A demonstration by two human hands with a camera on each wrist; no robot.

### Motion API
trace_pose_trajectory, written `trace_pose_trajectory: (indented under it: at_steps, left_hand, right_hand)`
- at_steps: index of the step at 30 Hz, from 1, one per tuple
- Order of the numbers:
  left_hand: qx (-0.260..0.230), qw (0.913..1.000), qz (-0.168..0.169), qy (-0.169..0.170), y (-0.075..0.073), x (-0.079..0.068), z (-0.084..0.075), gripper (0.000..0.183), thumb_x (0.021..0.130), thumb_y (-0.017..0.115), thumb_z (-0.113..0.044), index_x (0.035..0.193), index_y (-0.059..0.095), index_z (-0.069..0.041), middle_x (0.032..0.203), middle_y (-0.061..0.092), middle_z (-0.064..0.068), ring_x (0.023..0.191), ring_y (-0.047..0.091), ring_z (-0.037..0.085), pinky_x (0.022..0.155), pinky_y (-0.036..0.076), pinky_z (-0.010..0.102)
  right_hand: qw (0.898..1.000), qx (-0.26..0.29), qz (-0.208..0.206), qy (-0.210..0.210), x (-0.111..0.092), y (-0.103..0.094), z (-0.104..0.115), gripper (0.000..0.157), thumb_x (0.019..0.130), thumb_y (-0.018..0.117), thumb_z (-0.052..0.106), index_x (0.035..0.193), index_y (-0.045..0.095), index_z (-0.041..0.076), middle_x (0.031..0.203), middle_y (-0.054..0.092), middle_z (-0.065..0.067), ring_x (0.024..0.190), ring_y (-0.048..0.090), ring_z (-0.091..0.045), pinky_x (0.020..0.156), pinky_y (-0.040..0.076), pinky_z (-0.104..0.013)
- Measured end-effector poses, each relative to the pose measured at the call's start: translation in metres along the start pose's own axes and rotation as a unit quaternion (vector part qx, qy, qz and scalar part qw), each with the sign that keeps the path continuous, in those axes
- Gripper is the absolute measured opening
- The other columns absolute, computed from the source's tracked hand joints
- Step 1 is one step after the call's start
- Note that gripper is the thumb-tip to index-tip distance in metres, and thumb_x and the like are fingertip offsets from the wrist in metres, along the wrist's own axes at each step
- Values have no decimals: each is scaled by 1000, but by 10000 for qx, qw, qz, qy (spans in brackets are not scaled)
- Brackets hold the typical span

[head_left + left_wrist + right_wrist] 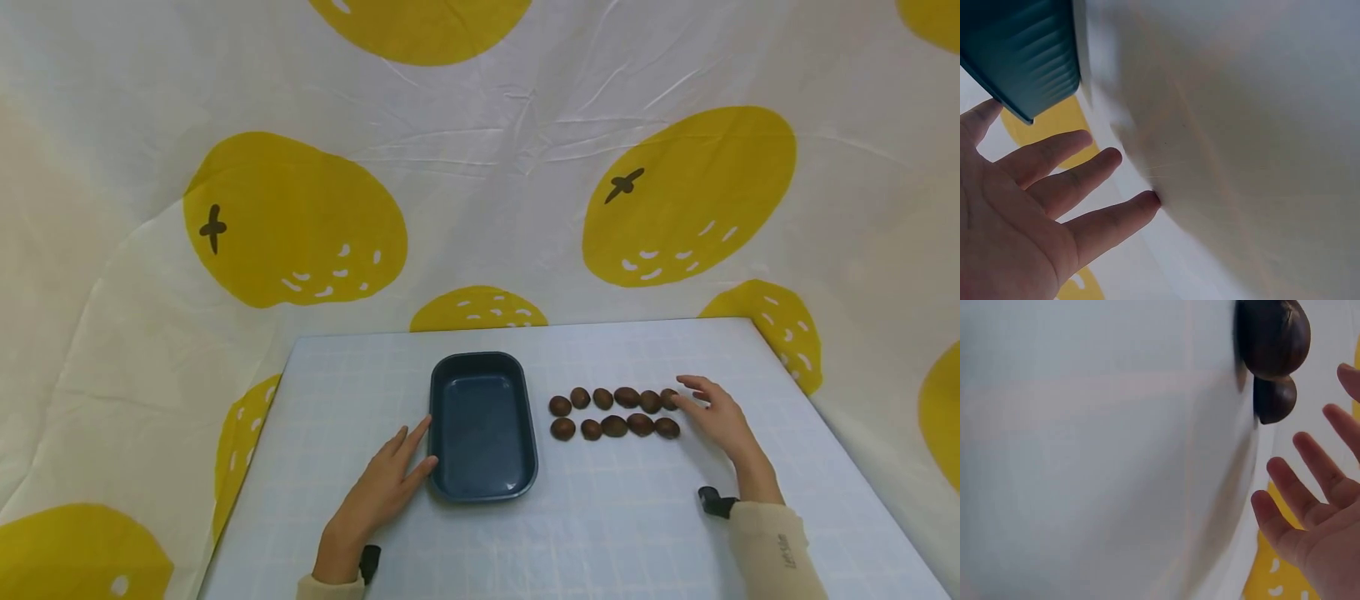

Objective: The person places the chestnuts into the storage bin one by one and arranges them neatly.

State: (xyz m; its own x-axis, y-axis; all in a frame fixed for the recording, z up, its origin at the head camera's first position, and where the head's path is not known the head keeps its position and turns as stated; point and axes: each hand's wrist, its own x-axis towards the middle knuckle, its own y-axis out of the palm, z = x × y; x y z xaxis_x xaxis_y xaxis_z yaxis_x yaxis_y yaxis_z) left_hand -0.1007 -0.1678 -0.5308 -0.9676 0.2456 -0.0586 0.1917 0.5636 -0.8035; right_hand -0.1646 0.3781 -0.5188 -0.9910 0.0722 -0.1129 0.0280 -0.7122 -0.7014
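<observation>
A dark blue rectangular tray (483,497) stands on the table, its long sides running front to back. At its left side is my left hand (382,487), fingers spread and fairly straight, with fingertips at the rim. In the left wrist view, one finger meets the edge of the tray (1038,69). Brown chestnuts (627,397) lie in two rows to the right of the tray. By the right end of the far row, my right hand (718,419) reaches over the last chestnut (668,399), partly covering it. The right wrist view has its fingers apart near two chestnuts (1275,337), gripping neither.
The table (600,533) has a pale, faintly checked cover. Behind it hangs a white cloth (480,208) with large yellow fruit prints, also showing at both sides. Dark wrist cameras (716,502) sit at both sleeves.
</observation>
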Motion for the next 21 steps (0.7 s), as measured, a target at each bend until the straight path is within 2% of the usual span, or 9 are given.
trace_pose_trajectory:
  at_steps: [7,12,18,21]
  left_hand:
    - [-57,10000,-17,39,0,-1,1,66,101,48,-58,159,24,-38,156,32,26,140,34,46,104,32,68]
    - [-83,10000,-14,51,0,-1,1,66,101,47,-59,159,24,-38,155,34,25,140,35,46,104,32,68]
    - [-79,10000,-11,12,1,0,0,67,100,45,-62,159,24,-39,154,36,24,139,36,46,103,32,69]
    - [-104,9999,-7,19,1,1,1,67,100,45,-62,159,24,-39,154,37,23,139,36,45,103,32,69]
  right_hand:
    - [9991,19,321,288,7,1,-11,66,101,60,39,150,39,2,151,33,-33,135,30,-55,102,28,-71]
    - [9986,6,397,357,8,1,-13,65,99,63,34,150,39,0,150,32,-35,135,28,-57,103,25,-72]
    - [9986,-170,446,243,10,1,-15,63,98,65,32,146,43,-2,148,34,-36,135,28,-58,103,24,-72]
    - [9987,-284,423,44,14,1,-18,61,98,67,29,144,45,-4,146,36,-36,133,29,-58,102,25,-72]
